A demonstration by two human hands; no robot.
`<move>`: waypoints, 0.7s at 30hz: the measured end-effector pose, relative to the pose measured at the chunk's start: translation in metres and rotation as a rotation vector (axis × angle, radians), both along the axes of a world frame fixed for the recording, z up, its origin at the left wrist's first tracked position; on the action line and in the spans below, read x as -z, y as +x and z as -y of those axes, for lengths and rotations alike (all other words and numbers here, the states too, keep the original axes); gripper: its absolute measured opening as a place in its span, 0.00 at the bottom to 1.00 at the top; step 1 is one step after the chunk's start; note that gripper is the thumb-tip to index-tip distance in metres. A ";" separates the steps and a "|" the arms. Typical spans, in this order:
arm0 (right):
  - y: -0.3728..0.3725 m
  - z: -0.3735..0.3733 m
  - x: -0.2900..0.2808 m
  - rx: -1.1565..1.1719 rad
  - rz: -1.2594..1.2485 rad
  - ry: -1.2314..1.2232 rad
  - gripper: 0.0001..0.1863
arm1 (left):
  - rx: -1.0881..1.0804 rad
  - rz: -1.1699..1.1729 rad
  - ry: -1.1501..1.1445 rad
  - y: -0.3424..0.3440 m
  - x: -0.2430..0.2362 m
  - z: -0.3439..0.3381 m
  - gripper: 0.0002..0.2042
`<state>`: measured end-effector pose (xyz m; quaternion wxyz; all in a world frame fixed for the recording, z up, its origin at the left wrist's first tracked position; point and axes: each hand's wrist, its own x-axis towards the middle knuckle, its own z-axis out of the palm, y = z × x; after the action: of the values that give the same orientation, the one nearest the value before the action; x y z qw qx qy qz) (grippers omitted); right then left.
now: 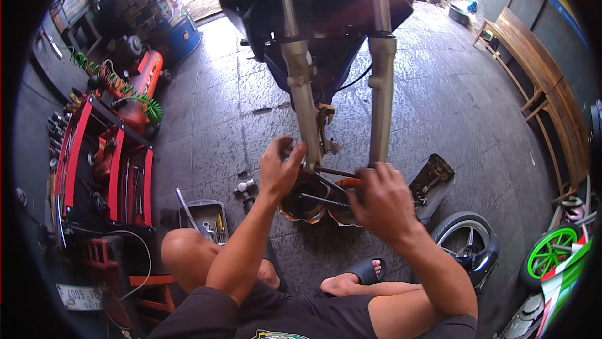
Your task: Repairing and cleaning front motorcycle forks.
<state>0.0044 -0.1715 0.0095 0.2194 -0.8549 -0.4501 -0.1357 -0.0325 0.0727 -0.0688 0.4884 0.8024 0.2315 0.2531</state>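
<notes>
Right down at the lower ends of two silvery metal fork legs on a dark motorcycle front end, both bare hands are at work. The person's left hand (280, 170) sits right by the bottom of the left fork leg (301, 94), thumb and fingers loosely bent; can't tell whether it's gripping anything behind there. The right hand (385, 201) is a bit blurry, fingers curled just below the right fork leg (381, 101). A thin dark metal rod (337, 172) spans the gap between the hands, from the foot of the left leg over to the right fingers, but can't tell if they're actually closed on it.

Under the grip there's a pair of dark round shapes with orange edges, too shadowy to make out. Just left of the left hand lies a silver-and-black metal tool (246, 186), and nearer the knee is a grey rectangular tray with small tools (204, 212). Further left of the hands: a red metal tool rack (113, 179) and an orange compressor tank (146, 76).

Off to the right hand's side, a dirt-caked black curved part (433, 175) lies near, with a black-tyred, grey-spoked wheel (464, 239) below it. Well right of the grip stands a long brown wooden bench (545, 91).
</notes>
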 end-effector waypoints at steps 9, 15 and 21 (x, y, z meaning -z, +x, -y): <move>0.003 -0.112 0.080 0.382 0.091 -0.353 0.07 | 0.198 0.159 -0.210 0.061 -0.023 0.004 0.22; 0.019 -0.111 0.042 0.403 -0.262 -0.505 0.10 | 0.138 0.299 -0.212 0.068 -0.023 0.009 0.15; 0.036 -0.119 0.005 0.262 -0.631 -0.850 0.15 | 0.178 0.282 -0.235 0.063 -0.029 0.005 0.15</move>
<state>0.0408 -0.0523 0.0041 -0.0399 -0.9163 -0.2674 0.2954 0.0304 0.0679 -0.0401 0.6269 0.7137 0.1169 0.2898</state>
